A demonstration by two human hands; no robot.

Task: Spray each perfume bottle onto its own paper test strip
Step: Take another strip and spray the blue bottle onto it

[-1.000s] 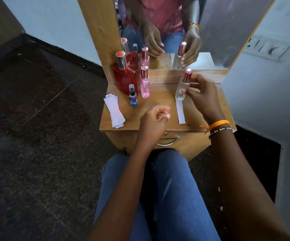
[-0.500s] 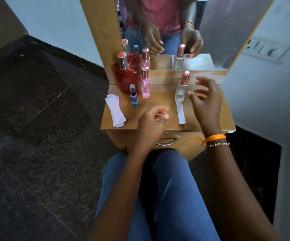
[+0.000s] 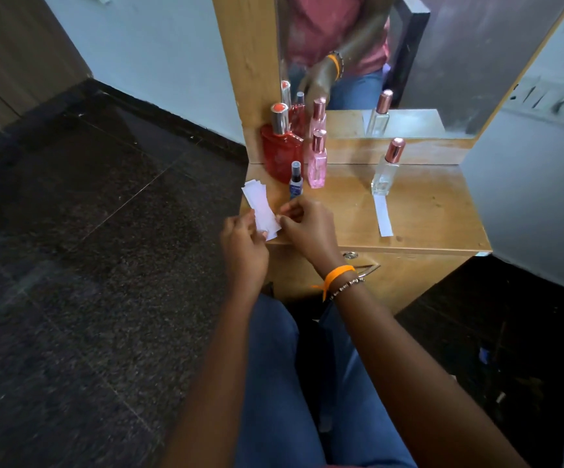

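A stack of white paper test strips [image 3: 260, 207] lies at the left front corner of the small wooden table [image 3: 436, 211]. My left hand [image 3: 243, 244] and my right hand [image 3: 307, 228] both pinch the stack's near end. A clear bottle with a rose-gold cap [image 3: 386, 168] stands at the right, with one strip [image 3: 383, 216] flat in front of it. At the back left stand a red bottle [image 3: 280, 146], a pink bottle [image 3: 317, 162] and a small blue bottle [image 3: 296, 180].
A mirror [image 3: 442, 62] rises behind the table and reflects the bottles and my arm. A drawer with a metal handle [image 3: 365, 268] sits under the top. White wall with a switch plate [image 3: 550, 103] is at right, dark stone floor at left.
My right hand left the clear bottle and moved left to the strip stack. My left hand also moved left onto the stack. The camera view shifted left.
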